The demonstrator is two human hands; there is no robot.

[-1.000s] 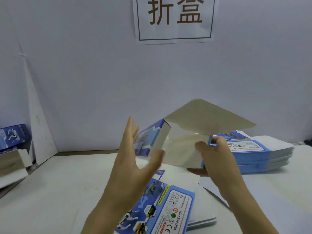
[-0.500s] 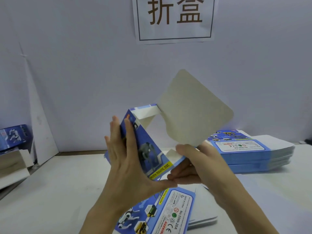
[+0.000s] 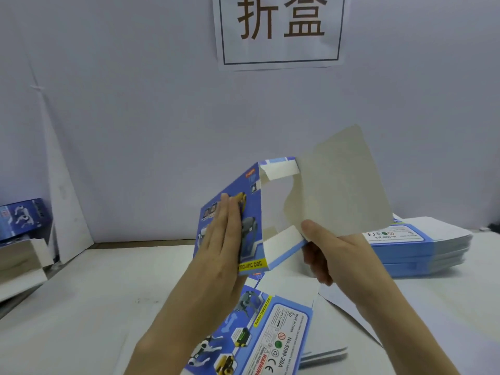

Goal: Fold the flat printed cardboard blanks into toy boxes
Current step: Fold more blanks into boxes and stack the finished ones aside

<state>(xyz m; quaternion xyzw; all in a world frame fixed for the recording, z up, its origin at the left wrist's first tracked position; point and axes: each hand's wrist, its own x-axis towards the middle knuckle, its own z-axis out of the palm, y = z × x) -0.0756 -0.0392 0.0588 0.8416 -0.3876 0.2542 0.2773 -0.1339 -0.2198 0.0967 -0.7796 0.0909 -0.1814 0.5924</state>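
Blue cardboard printed "MOVING DOG" is standing half-opened below the sign (image 3: pixel 281 28) "折盒": we are holding this box (image 3: pixel 253 228) up, left hand (image 3: pixel 221 247) pressing flat, fingers straight, on its printed face, right hand (image 3: pixel 332 255) pinching its lower edge. Further below, a flat blank (image 3: pixel 270 334) is showing "No.5599-20A".

You have a single wide-angle view, worn on your head. It faces forward and down across the surface (image 3: pixel 81 307) to the wall (image 3: pixel 135 131) and its sign (image 3: pixel 281 31). It sits close: your left hand (image 3: pixel 224 247), right hand (image 3: pixel 332 255) and the box (image 3: pixel 253 234) fill the middle.
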